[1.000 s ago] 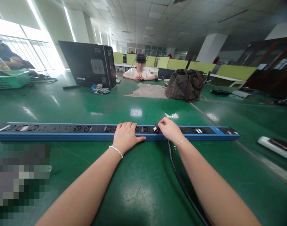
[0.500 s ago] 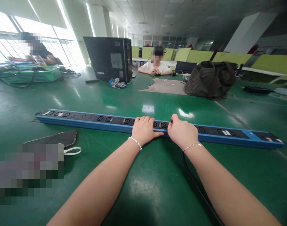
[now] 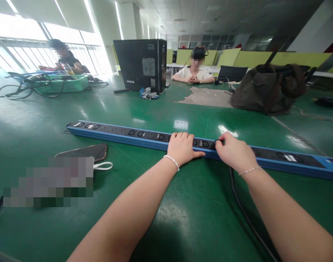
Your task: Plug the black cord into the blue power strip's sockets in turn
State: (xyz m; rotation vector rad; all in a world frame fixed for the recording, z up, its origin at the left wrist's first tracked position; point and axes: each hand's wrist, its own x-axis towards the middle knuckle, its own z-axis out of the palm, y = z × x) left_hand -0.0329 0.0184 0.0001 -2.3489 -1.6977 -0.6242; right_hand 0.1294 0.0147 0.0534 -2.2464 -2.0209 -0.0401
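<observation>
One long blue power strip [image 3: 155, 138] lies under the left hand [image 3: 182, 147], spread open across its sockets [image 3: 205, 144]; just to that hand's right, the right hand [image 3: 236, 153] grips a black plug [image 3: 216, 143] at the strip's top, a black cable [image 3: 242, 209] trailing beneath, while a phone [image 3: 93, 150] rests left of both hands.

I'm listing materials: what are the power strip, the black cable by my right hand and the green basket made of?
Power strip: blue sides perhaps painted metal, by their satin sheen; matte black socket face likely plastic. Black cable: probably dull rubber or plastic, given its smooth bend. Green basket: likely plastic, by its perforated walls; finish unclear.
</observation>
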